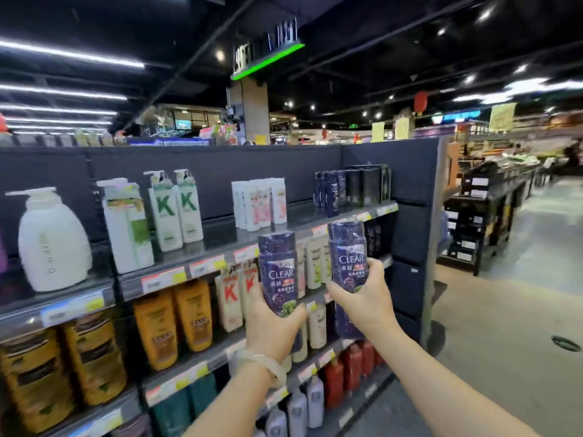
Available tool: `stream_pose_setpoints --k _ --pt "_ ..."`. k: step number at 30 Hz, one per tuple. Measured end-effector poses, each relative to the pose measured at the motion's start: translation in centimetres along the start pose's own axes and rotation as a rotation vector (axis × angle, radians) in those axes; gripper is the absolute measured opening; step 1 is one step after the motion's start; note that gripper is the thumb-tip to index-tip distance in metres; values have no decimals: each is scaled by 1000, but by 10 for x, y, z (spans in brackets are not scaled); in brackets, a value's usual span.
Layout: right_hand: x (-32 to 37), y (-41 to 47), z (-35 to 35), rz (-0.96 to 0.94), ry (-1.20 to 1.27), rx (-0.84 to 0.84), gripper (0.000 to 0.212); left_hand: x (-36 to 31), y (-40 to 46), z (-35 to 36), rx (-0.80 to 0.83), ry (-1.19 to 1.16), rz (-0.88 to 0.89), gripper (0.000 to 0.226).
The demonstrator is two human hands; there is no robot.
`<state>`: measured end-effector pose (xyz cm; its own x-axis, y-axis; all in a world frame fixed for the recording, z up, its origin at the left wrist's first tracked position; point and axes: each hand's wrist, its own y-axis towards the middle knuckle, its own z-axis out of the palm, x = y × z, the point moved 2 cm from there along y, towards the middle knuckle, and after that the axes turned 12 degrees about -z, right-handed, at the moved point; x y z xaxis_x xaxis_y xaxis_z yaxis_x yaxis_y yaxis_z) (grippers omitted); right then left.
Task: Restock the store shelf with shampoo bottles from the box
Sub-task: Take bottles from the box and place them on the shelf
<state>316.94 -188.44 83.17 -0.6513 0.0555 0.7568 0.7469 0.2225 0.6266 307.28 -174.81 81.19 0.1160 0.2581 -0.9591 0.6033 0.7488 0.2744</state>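
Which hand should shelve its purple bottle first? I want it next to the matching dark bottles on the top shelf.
Probably the right hand: its Clear bottle is held higher and nearer the dark bottles at the top shelf's right end.

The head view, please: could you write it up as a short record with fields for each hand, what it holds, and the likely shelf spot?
left hand: grips the left Clear bottle, upright, label facing the camera
right hand: grips the right Clear bottle, upright, held slightly higher
top shelf: dark blue bottles at its right end, open space to their left
likely spot: probably beside those dark blue bottles
box: not in view
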Motion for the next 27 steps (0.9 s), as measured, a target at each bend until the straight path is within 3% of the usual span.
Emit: stream_pose_setpoints --k 5,10,18,27 --pt "-55 60 -78 10 -69 -32 57 -8 14 113 56 24 -55 43" --pt "-112 113 -110 37 -93 -63 58 -9 47 195 93 15 -38 45" --pt "-213 235 -101 30 -70 -61 55 11 176 295 128 -29 -4 42" --pt "-300 405 -65 -10 48 -56 55 5 341 390 40 -5 46 40"
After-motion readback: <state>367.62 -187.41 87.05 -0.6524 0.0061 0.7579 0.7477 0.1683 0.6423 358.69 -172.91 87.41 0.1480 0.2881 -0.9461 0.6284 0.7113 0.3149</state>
